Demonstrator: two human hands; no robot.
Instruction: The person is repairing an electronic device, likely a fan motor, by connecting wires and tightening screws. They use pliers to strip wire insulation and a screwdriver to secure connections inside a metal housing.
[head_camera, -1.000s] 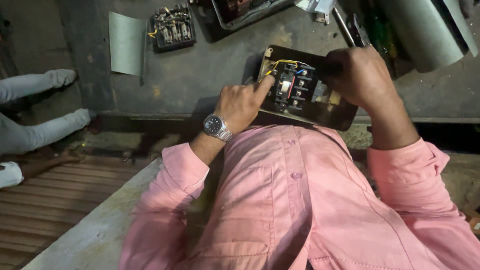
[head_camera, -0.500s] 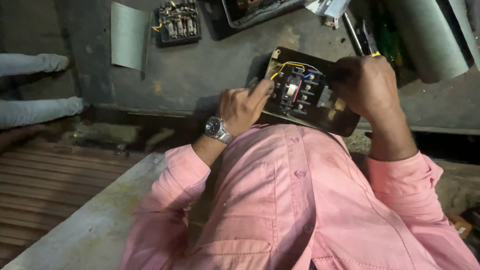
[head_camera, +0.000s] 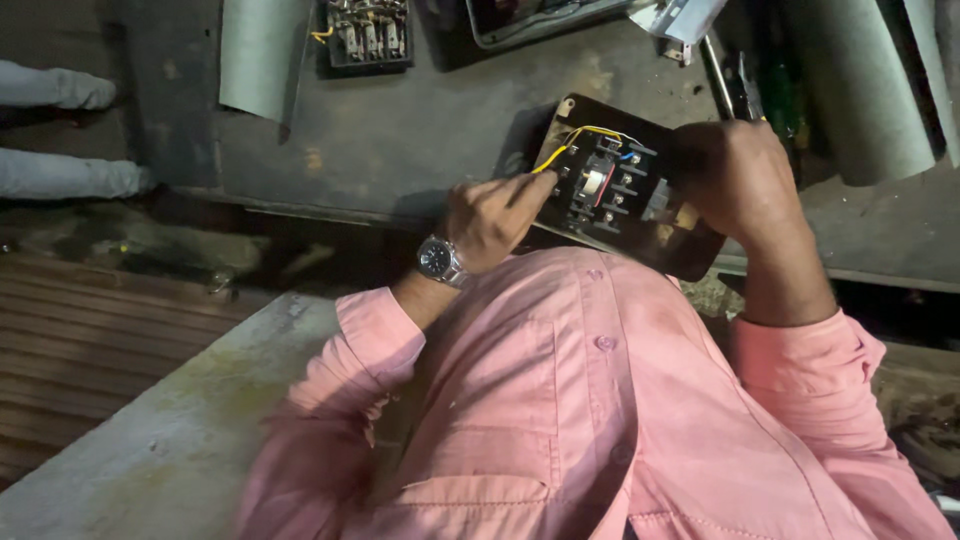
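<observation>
Head view: a dark rectangular backing plate carrying a black electrical switch block (head_camera: 612, 185) rests tilted at the near edge of the worn grey metal desk (head_camera: 420, 150), directly ahead of the person's pink shirt (head_camera: 600, 400). The left hand (head_camera: 492, 215) — wristwatch (head_camera: 438, 259) on the wrist — is curled nearly closed, its fingertips pinching the yellow wire (head_camera: 572, 143) at the left side of the switch block. The right hand (head_camera: 738, 178) wraps the block's right end, fingers closed around the plate to steady it. Beyond the block, toward the desk's far edge, lie a second wired terminal unit (head_camera: 368, 32) and a pale grey sheet (head_camera: 260, 55). For sound work, the wire is best guided straight to its terminal while the right hand keeps the plate from rocking — slack yellow loops could snag neighbouring contacts.
</observation>
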